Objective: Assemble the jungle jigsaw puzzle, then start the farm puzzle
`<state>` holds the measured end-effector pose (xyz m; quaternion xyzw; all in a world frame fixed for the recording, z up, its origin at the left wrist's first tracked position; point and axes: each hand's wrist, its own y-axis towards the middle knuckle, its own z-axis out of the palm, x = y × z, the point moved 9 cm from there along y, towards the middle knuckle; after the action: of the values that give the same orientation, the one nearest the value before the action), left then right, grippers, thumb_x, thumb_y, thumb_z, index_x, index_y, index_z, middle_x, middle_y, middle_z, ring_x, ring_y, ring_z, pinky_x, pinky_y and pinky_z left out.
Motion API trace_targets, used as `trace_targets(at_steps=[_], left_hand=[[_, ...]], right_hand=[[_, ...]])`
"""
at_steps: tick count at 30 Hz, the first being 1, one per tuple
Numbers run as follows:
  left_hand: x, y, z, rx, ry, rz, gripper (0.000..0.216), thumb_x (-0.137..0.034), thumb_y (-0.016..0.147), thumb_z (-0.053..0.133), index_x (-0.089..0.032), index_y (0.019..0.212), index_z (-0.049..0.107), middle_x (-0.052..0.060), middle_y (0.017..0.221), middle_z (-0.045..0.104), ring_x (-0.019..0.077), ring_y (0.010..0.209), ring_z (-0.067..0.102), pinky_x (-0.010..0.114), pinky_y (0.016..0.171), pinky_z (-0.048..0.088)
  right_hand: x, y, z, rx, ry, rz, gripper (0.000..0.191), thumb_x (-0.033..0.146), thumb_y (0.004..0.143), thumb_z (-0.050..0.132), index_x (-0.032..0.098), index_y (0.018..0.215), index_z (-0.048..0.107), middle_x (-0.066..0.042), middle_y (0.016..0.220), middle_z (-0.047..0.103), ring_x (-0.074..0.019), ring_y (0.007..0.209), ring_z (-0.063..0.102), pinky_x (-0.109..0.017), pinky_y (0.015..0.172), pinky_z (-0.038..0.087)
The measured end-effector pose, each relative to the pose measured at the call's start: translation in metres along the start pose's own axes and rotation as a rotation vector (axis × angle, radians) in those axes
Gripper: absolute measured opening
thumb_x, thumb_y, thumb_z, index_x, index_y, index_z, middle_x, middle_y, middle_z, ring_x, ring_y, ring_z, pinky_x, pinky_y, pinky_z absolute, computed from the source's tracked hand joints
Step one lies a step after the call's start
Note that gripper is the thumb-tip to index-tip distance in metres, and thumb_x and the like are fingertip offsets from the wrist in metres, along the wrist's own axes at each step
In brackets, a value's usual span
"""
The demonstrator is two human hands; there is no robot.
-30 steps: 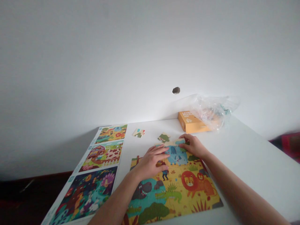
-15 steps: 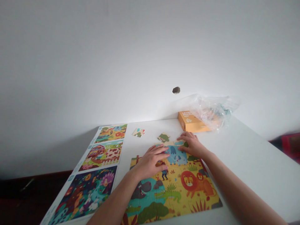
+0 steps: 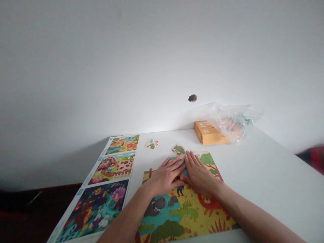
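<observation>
Both hands lie on a colourful animal jigsaw puzzle with lions, a crocodile and a hippo. My left hand rests with outstretched fingers over the upper left part. Close beside it, my right hand lies flat, fingers stretched forward, over the upper middle. Between them they hide most of the blue elephants. Just beyond the fingertips is a loose puzzle piece with green on it. Another loose piece lies farther left, apart from the puzzle.
A printed sheet with three pictures runs along the table's left side. At the back right stands an orange puzzle box, partly covered by a crumpled clear plastic bag. The wall behind has a small hole.
My right hand has moved left and towards me, from the puzzle's upper right edge onto its middle beside my left hand. The left hand stays nearly in place. The view has shifted slightly.
</observation>
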<state>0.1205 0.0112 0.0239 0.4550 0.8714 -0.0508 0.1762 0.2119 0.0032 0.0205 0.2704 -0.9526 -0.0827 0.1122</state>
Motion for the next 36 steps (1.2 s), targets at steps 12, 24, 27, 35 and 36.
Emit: trace_targets(at_steps=[12, 24, 27, 35, 36], left_hand=[[0.0, -0.001, -0.001, -0.009, 0.015, 0.017, 0.068, -0.052, 0.092, 0.05, -0.034, 0.151, 0.022, 0.003, 0.158, 0.025, 0.0251, 0.147, 0.021, 0.047, 0.12, 0.017], [0.0, -0.002, 0.001, 0.016, 0.031, 0.019, 0.066, -0.055, 0.095, 0.043, -0.032, 0.152, 0.021, 0.004, 0.158, 0.025, 0.0246, 0.147, 0.019, 0.046, 0.12, 0.016], [0.001, -0.003, 0.001, 0.03, 0.025, 0.012, 0.065, -0.054, 0.095, 0.042, -0.033, 0.152, 0.019, 0.003, 0.159, 0.022, 0.0248, 0.148, 0.018, 0.047, 0.12, 0.015], [0.01, -0.009, -0.003, 0.059, 0.04, -0.104, 0.066, -0.063, 0.093, 0.038, -0.036, 0.151, 0.023, 0.001, 0.161, 0.017, 0.0265, 0.148, 0.017, 0.05, 0.119, 0.016], [0.012, -0.01, -0.004, 0.039, 0.038, -0.106, 0.066, -0.062, 0.092, 0.04, -0.036, 0.151, 0.024, 0.001, 0.16, 0.019, 0.0267, 0.148, 0.019, 0.05, 0.119, 0.017]], right_hand=[[-0.007, 0.003, 0.001, 0.072, 0.037, 0.061, 0.083, 0.06, 0.094, 0.039, -0.005, 0.146, 0.032, -0.029, 0.152, 0.024, -0.0389, 0.142, 0.024, -0.053, 0.113, 0.03], [-0.038, 0.003, 0.007, 0.141, 0.062, 0.156, 0.087, 0.064, 0.092, 0.036, -0.003, 0.148, 0.029, -0.028, 0.155, 0.02, -0.0372, 0.145, 0.018, -0.051, 0.115, 0.026], [-0.052, 0.003, 0.007, 0.157, 0.051, 0.213, 0.086, 0.063, 0.093, 0.033, -0.003, 0.148, 0.028, -0.027, 0.155, 0.019, -0.0362, 0.145, 0.016, -0.051, 0.115, 0.024], [-0.084, -0.002, 0.01, 0.216, -0.009, 0.3, 0.077, 0.054, 0.096, 0.031, -0.002, 0.149, 0.026, -0.025, 0.156, 0.018, -0.0341, 0.146, 0.017, -0.048, 0.116, 0.023], [-0.085, -0.002, 0.011, 0.214, -0.015, 0.294, 0.074, 0.05, 0.097, 0.032, -0.002, 0.149, 0.027, -0.025, 0.156, 0.019, -0.0344, 0.145, 0.018, -0.048, 0.115, 0.024]])
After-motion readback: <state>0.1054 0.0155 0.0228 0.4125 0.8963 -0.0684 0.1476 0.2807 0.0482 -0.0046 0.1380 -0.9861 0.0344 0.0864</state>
